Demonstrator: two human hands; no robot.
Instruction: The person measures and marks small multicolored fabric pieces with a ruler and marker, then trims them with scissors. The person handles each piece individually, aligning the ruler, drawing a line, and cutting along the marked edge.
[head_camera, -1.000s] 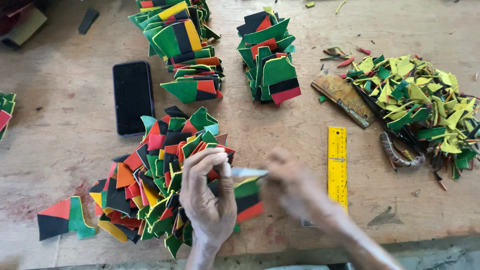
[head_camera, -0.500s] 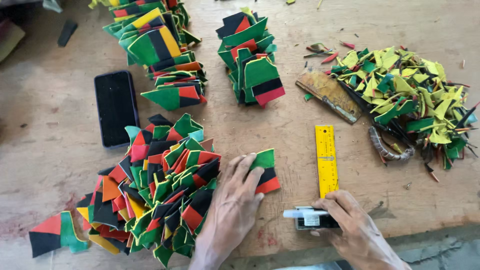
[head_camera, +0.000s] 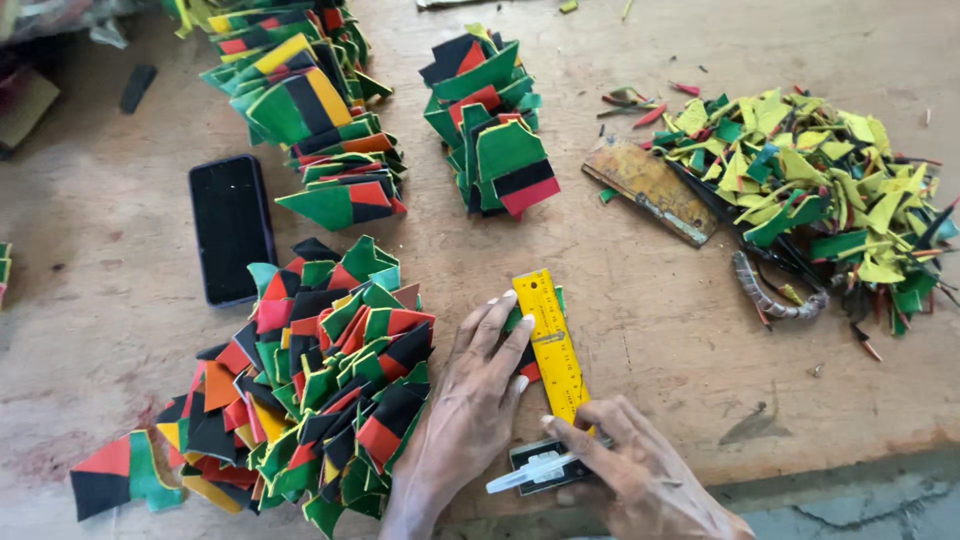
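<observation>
Grip: our left hand (head_camera: 470, 400) lies flat with fingers spread, pressing the yellow flat ruler (head_camera: 553, 345) onto a small green, black and red cloth piece (head_camera: 524, 350); our right hand (head_camera: 625, 465) pinches a small white-handled cutter (head_camera: 535, 470) between its curled fingers.
Far left: a single red, black and green cloth piece (head_camera: 105, 475) lies at the near edge of the worn wooden table (head_camera: 660, 300).
Left: a black rectangular phone (head_camera: 231, 228) lies face up, just above a wide loose heap of green, red, black and yellow cloth pieces (head_camera: 305, 385).
Upper left: a tall stack of the same coloured pieces (head_camera: 300, 110) reaches to the far edge.
Centre: a smaller stack of green, black and red pieces (head_camera: 490, 135) stands well apart from our hands.
Ruler: it runs from just under our left fingertips down to our right hand, its near end touching the right fingers.
Cloth under ruler: mostly hidden, only its edge shows beside the ruler.
Right: a rusty flat metal bar (head_camera: 650, 190) lies tilted, touching a pile of yellow and green offcuts (head_camera: 820, 180).
Far right: dark scissors with wrapped handles (head_camera: 775, 285) lie half under that pile.
</observation>
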